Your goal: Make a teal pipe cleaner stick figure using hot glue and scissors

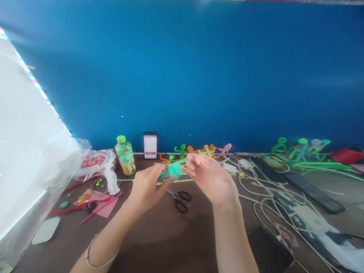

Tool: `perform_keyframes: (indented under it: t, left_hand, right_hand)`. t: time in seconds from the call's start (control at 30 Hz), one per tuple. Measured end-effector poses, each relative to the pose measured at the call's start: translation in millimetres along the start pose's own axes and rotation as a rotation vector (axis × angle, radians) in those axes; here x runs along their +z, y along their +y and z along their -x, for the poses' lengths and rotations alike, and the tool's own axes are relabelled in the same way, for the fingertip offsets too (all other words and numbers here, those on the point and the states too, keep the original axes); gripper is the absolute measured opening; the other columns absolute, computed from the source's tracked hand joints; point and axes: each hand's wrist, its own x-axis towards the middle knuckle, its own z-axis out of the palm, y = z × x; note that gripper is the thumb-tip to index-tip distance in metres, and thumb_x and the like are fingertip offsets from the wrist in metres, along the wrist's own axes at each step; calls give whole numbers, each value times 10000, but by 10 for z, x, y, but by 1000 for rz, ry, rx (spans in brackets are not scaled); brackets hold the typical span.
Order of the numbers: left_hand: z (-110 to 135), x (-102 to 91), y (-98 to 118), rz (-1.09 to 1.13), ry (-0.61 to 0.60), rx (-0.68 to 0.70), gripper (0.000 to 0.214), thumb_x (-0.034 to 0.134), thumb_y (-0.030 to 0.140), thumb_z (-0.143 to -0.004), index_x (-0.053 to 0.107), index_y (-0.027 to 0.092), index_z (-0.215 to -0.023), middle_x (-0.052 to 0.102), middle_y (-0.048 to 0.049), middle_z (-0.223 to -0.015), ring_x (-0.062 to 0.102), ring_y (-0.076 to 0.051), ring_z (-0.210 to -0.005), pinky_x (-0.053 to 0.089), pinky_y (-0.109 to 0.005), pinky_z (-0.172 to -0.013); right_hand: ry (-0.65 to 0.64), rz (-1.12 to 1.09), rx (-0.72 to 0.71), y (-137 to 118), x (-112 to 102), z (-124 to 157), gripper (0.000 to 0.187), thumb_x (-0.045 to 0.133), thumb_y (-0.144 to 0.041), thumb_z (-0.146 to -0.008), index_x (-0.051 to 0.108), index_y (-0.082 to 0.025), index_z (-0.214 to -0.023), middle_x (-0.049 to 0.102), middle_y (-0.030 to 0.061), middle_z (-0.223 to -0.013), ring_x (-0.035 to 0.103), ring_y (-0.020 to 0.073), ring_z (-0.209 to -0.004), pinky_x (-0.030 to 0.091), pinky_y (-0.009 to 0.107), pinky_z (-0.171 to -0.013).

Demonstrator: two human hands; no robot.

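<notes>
The left hand (146,188) is pinching a teal pipe-cleaner ball (174,170) at twelve o'clock, while the half-curled right hand (212,180) is reaching its stems, its hold unclear. A loosening pinch could be letting the ball drop toward the scissors (179,201) at six o'clock.

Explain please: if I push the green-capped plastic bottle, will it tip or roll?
The green-capped plastic bottle stands upright on a narrow base, so a push near the top could probably tip it. Its round body would likely roll once down. The yellowish liquid low inside may steady it.
</notes>
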Motion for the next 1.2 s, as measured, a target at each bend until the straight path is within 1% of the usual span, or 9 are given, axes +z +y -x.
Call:
perform_keyframes:
  t: [0.07,0.2,0.4,0.57,0.73,0.83,0.93,1.1,1.2]
  left_hand:
    - [-20,14,-25,75,-6,-94,195,488,329,-811,538,183,-930,634,-36,-751,572,-134,-650,418,-226,-584]
    - [-62,62,-86,160,-30,-215,196,482,325,-814,520,185,-946,642,-55,-850,588,-161,-736,442,-264,-659]
    - [-72,101,-87,205,-87,-220,218,439,307,-833,500,178,-999,624,-84,-929,583,-191,-826,437,-303,-713]
    - [-69,-5,21,386,-93,-247,292,457,331,-836,489,167,-1075,616,-86,-965,567,-184,-870,431,-292,-753]
    - [-32,-105,122,528,-109,-171,295,417,322,-862,489,174,-1107,618,-73,-988,559,-185,-905,434,-291,-774]
    - [2,-99,151,552,-99,-85,306,438,290,-855,479,179,-1138,612,-88,-1056,562,-191,-954,434,-301,-806]
    - [23,-74,169,533,-67,1,339,461,262,-845,461,202,-1179,606,-88,-1103,564,-189,-988,441,-297,-817]
    - [31,-45,165,420,30,116,353,492,251,-826,462,210,-1175,632,-84,-1069,600,-177,-925,469,-281,-774]
    - [35,-36,154,352,84,166,357,496,259,-822,460,206,-1173,643,-86,-1047,613,-177,-901,481,-279,-755]
  right_hand:
    - [17,32,-34,13,-21,-6,202,660,-279,-694,517,-176,-595,498,13,-786,444,96,-637,395,236,-543]
    - [59,182,-137,43,-44,-26,235,684,-263,-691,493,-178,-582,494,-24,-637,457,83,-575,403,229,-544]
    - [193,388,-229,108,-51,-50,189,706,-249,-676,540,-165,-640,552,-24,-621,511,84,-570,435,228,-556]
    - [118,468,-296,39,-3,43,135,689,-196,-697,565,-165,-653,601,-10,-646,548,85,-565,464,217,-533]
    - [118,566,-413,-61,112,207,160,699,-159,-682,561,-190,-758,642,-8,-652,604,118,-560,509,238,-528]
    - [117,717,-466,-70,141,234,149,622,-190,-760,596,-196,-907,659,6,-671,633,140,-598,537,266,-571]
    - [106,865,-539,-72,143,229,187,565,-187,-798,613,-209,-977,676,31,-807,648,157,-708,543,293,-657]
    - [-91,868,-523,-111,154,263,182,608,-142,-751,654,-217,-910,647,50,-931,616,186,-872,523,322,-750]
    - [-128,835,-488,-129,158,287,218,619,-114,-738,653,-223,-924,643,48,-939,611,183,-880,526,318,-747]
